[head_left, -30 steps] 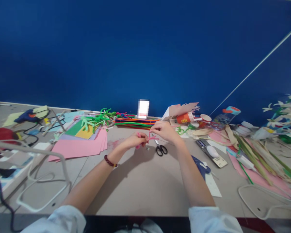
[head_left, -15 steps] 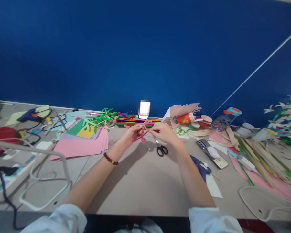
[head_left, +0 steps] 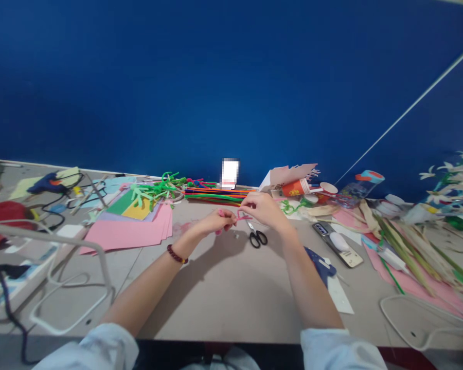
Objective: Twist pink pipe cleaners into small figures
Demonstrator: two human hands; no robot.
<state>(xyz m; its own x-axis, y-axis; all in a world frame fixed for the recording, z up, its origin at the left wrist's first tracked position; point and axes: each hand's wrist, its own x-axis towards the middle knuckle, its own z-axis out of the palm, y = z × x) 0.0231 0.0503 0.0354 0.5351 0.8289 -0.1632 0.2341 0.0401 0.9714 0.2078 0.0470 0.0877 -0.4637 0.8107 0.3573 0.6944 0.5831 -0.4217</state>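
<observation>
Both my hands meet over the middle of the grey table (head_left: pixel 224 293), pinching a short pink pipe cleaner (head_left: pixel 239 217) between them. My left hand (head_left: pixel 215 222), with a dark bead bracelet on its wrist, is closed round the left end. My right hand (head_left: pixel 263 209) has its fingertips pressed on the right, bent end. Black-handled scissors (head_left: pixel 256 236) lie on the table just below my right hand.
Pink and coloured paper sheets (head_left: pixel 131 228) lie left, with green pipe cleaner shapes (head_left: pixel 154 191) and a bundle of coloured pipe cleaners (head_left: pixel 216 195) behind. A phone (head_left: pixel 334 241), glue guns (head_left: pixel 48 182), cables, paper cups (head_left: pixel 295 187) and dried leaves (head_left: pixel 412 246) crowd both sides.
The hands had lifted and crossed the pink pipe cleaner half a second ago; now they are lower and slightly apart, as they were a second ago.
</observation>
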